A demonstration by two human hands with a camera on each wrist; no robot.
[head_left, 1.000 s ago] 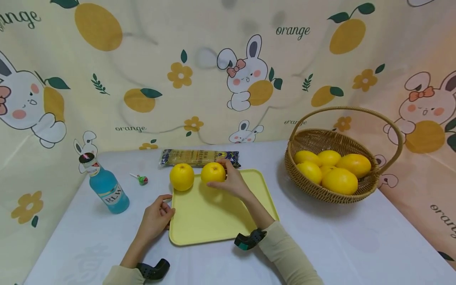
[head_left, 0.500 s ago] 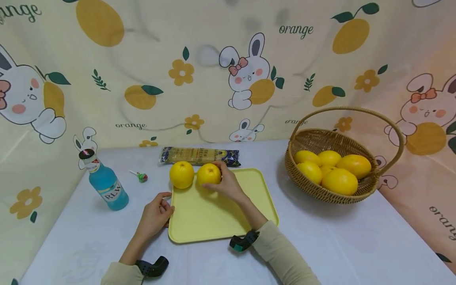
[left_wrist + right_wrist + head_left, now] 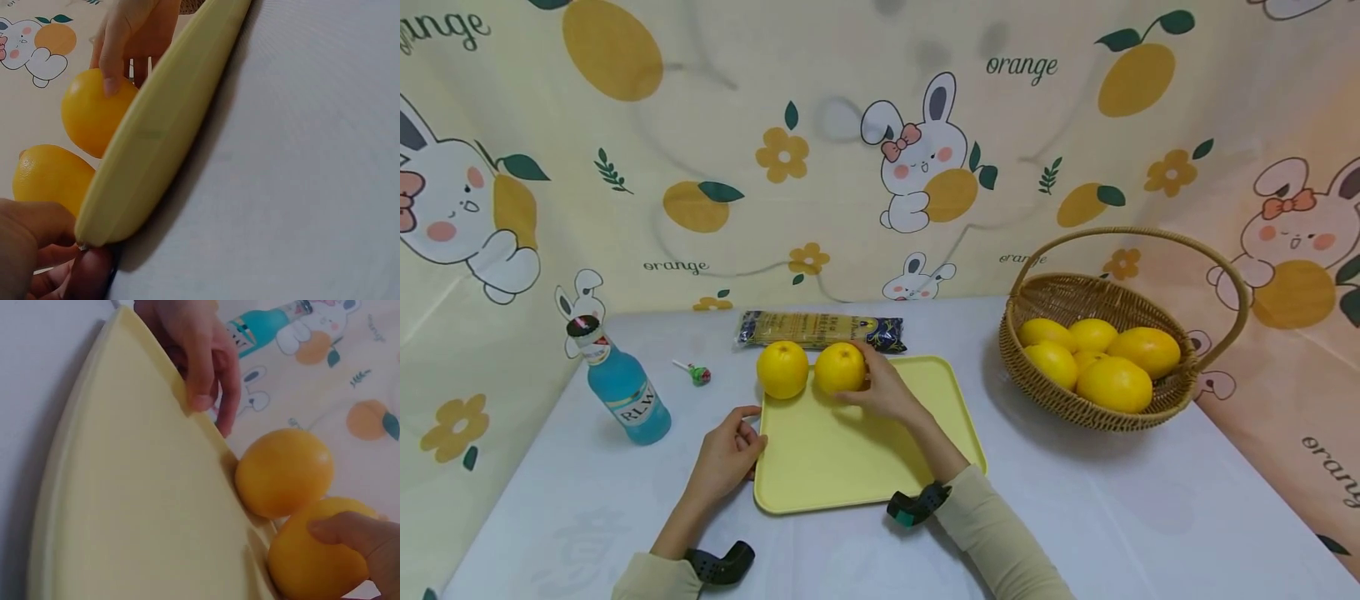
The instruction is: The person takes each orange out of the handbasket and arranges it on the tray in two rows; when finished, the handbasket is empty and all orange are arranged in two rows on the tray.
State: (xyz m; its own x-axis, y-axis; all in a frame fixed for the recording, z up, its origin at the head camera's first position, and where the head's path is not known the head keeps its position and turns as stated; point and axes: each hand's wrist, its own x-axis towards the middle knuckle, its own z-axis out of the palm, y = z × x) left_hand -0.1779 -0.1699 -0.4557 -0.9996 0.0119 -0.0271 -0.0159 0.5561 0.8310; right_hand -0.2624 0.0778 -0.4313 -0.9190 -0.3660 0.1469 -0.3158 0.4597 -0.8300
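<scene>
The far side of the smooth yellow rounded fruit [image 3: 837, 368] at eleven o'clock on the pale-yellow rectangular plastic tray [image 3: 831, 471] was hidden, as were most fingertips of the right hand [image 3: 886, 390]. In the left wrist view the tray's rim covered part of this held fruit; the right wrist view cut off the right hand at its edge. Whether the fruit touched its twin, a second smooth yellow rounded fruit [image 3: 782, 370] at ten o'clock, was hard to tell in the head view.

The right grip was only as wide as the held fruit, thumb at its near side and fingers curled round towards one o'clock. The left grip was narrow: the left hand [image 3: 726, 454] pinched the tray's rim at nine o'clock.

Both fruits' small end marks pointed upward, away from the tray. The tray's long axis ran roughly nine to three o'clock.
</scene>
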